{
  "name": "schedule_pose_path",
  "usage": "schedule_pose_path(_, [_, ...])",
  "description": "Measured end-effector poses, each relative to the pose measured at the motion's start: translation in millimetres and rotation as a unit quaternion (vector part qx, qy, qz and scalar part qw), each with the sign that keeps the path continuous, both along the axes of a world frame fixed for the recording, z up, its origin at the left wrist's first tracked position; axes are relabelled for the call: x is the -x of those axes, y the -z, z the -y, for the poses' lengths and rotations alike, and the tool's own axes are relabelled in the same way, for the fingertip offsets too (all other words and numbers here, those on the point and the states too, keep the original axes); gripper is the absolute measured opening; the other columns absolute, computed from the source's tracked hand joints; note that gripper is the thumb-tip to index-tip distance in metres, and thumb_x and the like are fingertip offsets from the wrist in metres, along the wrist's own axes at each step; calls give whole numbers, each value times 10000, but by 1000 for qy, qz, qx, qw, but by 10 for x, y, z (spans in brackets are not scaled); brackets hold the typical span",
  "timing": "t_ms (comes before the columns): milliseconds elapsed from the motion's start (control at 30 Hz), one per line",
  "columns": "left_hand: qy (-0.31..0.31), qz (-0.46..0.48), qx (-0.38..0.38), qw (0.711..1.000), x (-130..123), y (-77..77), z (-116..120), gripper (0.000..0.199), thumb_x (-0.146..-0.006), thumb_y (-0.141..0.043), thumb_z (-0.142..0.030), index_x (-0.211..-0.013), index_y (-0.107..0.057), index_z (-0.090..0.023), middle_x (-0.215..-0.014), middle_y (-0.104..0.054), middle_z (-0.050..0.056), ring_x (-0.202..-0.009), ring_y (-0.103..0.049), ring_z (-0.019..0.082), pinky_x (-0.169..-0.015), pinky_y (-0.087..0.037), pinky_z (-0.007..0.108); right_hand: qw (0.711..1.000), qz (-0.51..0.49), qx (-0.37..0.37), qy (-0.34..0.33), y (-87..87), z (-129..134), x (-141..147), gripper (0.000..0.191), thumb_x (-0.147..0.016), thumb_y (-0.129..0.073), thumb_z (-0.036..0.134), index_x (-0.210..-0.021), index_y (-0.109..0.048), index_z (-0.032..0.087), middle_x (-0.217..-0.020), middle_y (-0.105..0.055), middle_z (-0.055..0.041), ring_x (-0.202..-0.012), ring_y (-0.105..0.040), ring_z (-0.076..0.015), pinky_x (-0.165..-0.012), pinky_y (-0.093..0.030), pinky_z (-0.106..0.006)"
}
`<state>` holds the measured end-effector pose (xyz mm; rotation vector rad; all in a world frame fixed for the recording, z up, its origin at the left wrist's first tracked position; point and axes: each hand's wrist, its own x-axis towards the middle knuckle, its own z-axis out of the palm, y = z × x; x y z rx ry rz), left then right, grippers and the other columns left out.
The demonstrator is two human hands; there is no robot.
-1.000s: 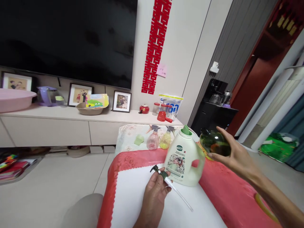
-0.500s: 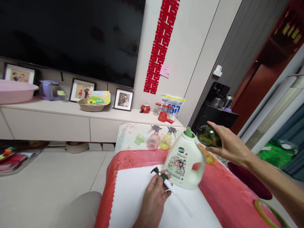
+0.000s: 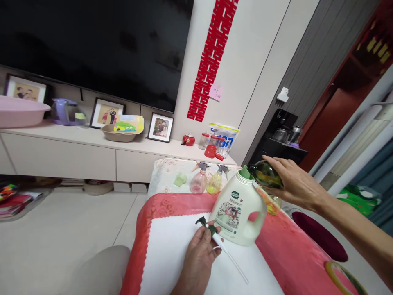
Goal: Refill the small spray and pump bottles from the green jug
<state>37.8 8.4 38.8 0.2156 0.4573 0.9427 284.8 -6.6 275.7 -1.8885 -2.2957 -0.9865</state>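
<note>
In my left hand [image 3: 201, 246] is a pump dispenser [image 3: 215, 234] with a dark green head, a white collar and a long clear tube slanting down to the right. My right hand [image 3: 291, 182] grips a dark green bottle [image 3: 266, 174], tipped on its side with its neck pointing left. The bottle's mouth is at the green spout [image 3: 245, 173] of a large pale green jug [image 3: 239, 209]; whether they touch I cannot tell. The jug stands upright on the white sheet [image 3: 168, 254], its handle to the right. Some yellowish liquid shows inside the bottle.
Two spray bottles, one pink [image 3: 199, 182] and one yellow [image 3: 214, 183], stand behind the jug, near a green cloth [image 3: 180, 179]. A tape roll [image 3: 333, 272] lies at the red tablecloth's [image 3: 276, 241] right. Behind is a cabinet [image 3: 76, 149] with frames and jars.
My right hand has moved slightly left, bringing the bottle's neck closer to the jug's spout. My left hand holds the pump almost where it was. The view has shifted slightly.
</note>
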Motion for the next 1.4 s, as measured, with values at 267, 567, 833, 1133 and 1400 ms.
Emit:
schedule_pose_path(267, [3,-1,0,1000,8,-15,-7,646,-470,-978,-455,-979,-683,-187,-995,-761,70,-767,-659,146,-691,-474,270,994,104,-2,20,-94,-45,71,777,-869,-571,435,-1543,-263,204,-1374,-468,-118,-1130,-492,-289,-808,-526,-385])
schedule_pose_path(567, [0,4,-2,1000,18,11,-5,576,-526,-963,-442,-956,-677,-186,-1002,-746,66,-785,-654,151,-697,-473,276,984,180,4,-3,-186,-106,144,740,-820,-580,289,-1512,-324,217,-1368,-488,-98,-1158,-477,-296,-835,-477,-410])
schedule_pose_path(833, [4,10,1,1000,21,21,-1,570,-537,-961,-429,-963,-671,-186,-1020,-743,71,-784,-649,150,-695,-467,274,970,240,2,-46,-283,-173,215,645,-835,-552,193,-1461,-408,245,-1370,-488,-101,-1217,-452,-318,-853,-412,-410])
schedule_pose_path(1133, [5,19,-3,1000,24,21,7,569,-574,-950,-419,-997,-650,-186,-1023,-744,79,-813,-662,160,-724,-482,287,952,299,-1,-61,-406,-181,378,538,-869,-470,73,-1379,-500,243,-1323,-510,-108,-1205,-457,-299,-832,-378,-396])
schedule_pose_path(1400, [4,21,-9,1000,15,51,5,498,-625,-925,-405,-985,-657,-191,-1047,-742,76,-801,-663,154,-723,-480,285,948,313,2,-65,-483,-176,479,412,-968,-406,120,-1335,-549,243,-1337,-500,-124,-1213,-448,-312,-902,-393,-456])
